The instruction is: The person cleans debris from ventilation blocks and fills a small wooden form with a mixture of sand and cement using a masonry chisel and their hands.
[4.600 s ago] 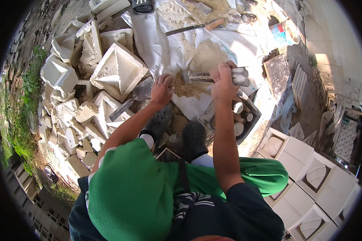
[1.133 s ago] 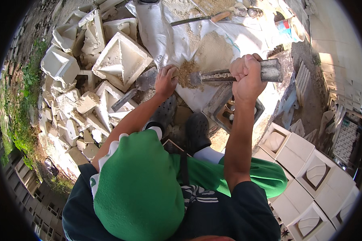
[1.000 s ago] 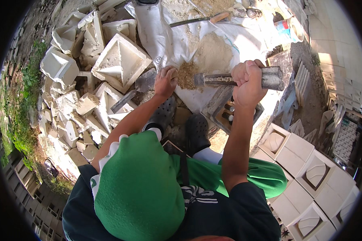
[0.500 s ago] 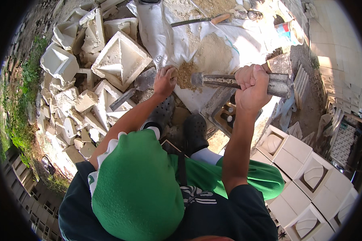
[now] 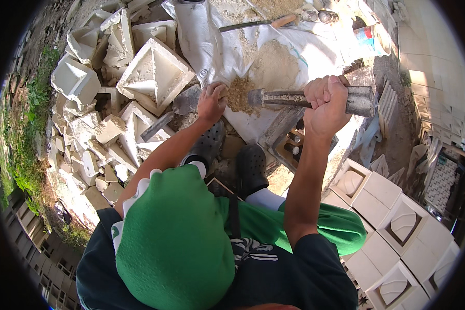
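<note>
- Hammer (image 5: 305, 99) was the one tool in hand: a heavy, mortar-crusted thing held level over the white sacking (image 5: 212, 46), its far end just beside the sandy heap (image 5: 241, 95).
- Right hand (image 5: 323, 101) was clenched tight round the hammer's shaft, fingers wrapped fully about it.
- Left hand (image 5: 211, 101) sat curled at the edge of that sandy heap, fingers bent down onto the sacking (whether they gripped anything, I could not tell).
- One trowel (image 5: 253, 24) with a wooden handle lay farther up the sacking, well apart from both hands.
- Two dark clogs (image 5: 250, 168) stood below the hands.
- Broken white castings (image 5: 155, 75) lay piled to the left, too many to count.
- About five whole white square blocks (image 5: 385, 194) sat in rows at the lower right.
- Outdoors, on sunlit dirt, with a grass strip (image 5: 28, 134) at the far left.
</note>
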A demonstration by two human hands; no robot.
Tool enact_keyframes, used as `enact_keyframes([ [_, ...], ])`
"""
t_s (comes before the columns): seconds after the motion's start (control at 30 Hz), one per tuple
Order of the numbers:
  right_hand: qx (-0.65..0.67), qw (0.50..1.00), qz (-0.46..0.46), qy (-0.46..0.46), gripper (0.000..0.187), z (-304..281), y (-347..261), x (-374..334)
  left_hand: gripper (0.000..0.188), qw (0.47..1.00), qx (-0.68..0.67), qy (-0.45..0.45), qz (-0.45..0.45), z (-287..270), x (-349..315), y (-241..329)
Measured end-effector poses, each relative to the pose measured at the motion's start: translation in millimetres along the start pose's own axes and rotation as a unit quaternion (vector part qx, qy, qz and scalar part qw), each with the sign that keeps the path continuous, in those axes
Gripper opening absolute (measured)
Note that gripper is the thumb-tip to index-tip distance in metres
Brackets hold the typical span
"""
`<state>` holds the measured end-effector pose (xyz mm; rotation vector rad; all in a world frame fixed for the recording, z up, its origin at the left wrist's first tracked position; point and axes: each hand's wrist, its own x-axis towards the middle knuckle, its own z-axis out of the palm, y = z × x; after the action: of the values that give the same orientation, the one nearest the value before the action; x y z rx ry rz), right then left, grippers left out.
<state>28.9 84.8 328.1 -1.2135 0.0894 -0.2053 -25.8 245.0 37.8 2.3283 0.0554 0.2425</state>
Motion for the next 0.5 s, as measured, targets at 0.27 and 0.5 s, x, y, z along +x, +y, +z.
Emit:
enact_keyframes([
  [0.27, -0.035, 0.998, -0.001, 0.048, 0.024, -19.1, 76.9, -9.9, 0.038, 1.000, -0.001, -0.014, -0.004, -0.5, -5.5, 6.2],
  [0.5, -0.027, 0.999, -0.017, 0.010, 0.032, -0.8, 8.8, 2.5, 0.039, 1.000, -0.016, -0.006, -0.010, -1.1, 0.3, 2.4],
])
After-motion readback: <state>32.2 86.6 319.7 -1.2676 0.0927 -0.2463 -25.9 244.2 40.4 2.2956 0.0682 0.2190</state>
